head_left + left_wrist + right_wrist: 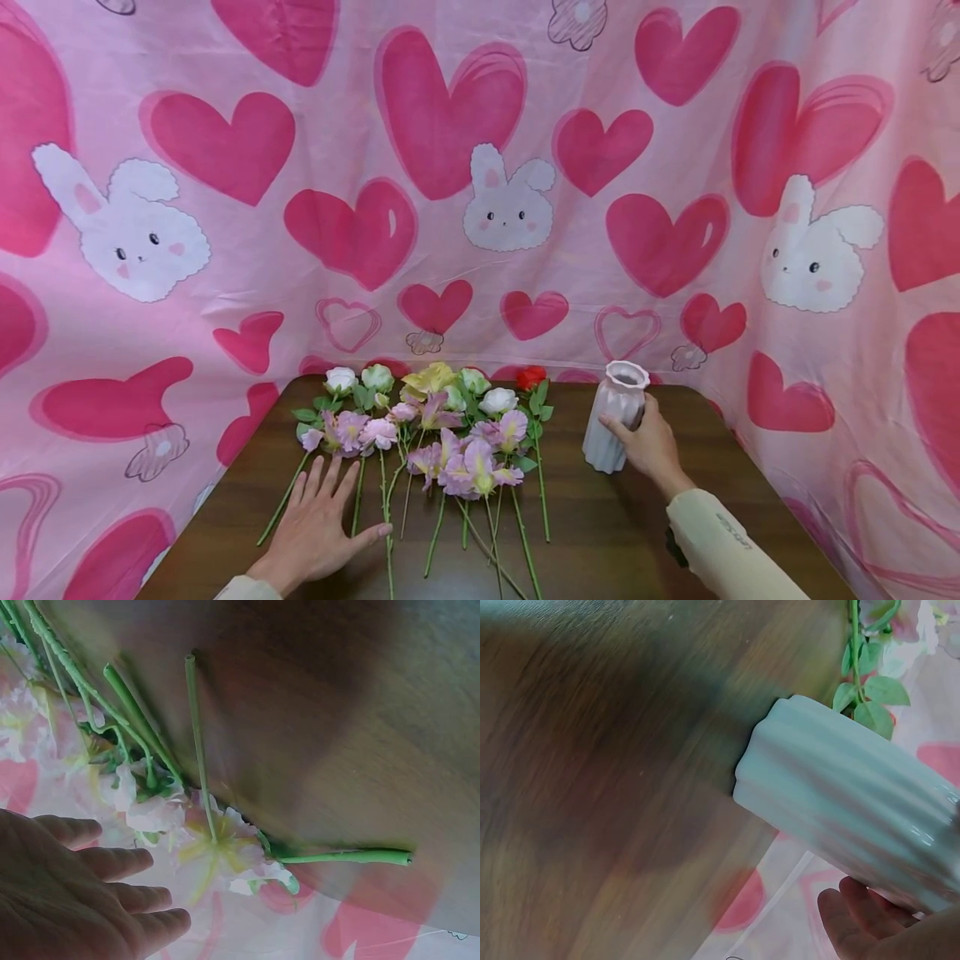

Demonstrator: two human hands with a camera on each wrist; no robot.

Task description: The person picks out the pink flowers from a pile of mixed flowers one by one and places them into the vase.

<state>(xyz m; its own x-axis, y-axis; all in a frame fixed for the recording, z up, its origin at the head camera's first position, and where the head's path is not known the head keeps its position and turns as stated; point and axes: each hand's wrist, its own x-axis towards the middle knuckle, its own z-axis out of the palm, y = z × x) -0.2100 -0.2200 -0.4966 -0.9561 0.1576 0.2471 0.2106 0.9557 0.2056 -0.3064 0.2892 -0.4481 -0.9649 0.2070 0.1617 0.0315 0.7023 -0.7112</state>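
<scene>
A white fluted vase stands on the right side of the table, its scalloped mouth upward. My right hand grips it from the right, thumb across the front; the right wrist view shows fingers curled at the vase's side. Over the left part of the table, my left hand is spread flat with straight fingers, holding nothing. Just beyond its fingertips lie pink-purple irises and a pink flower. In the left wrist view, a pale pink-yellow iris lies near the fingers. Whether the hand touches any stem is unclear.
Several artificial flowers lie in a row on the dark wooden table, stems toward me. Among them are a red rose, a white rose and a yellow flower. A pink heart-and-rabbit cloth hangs behind and at both sides.
</scene>
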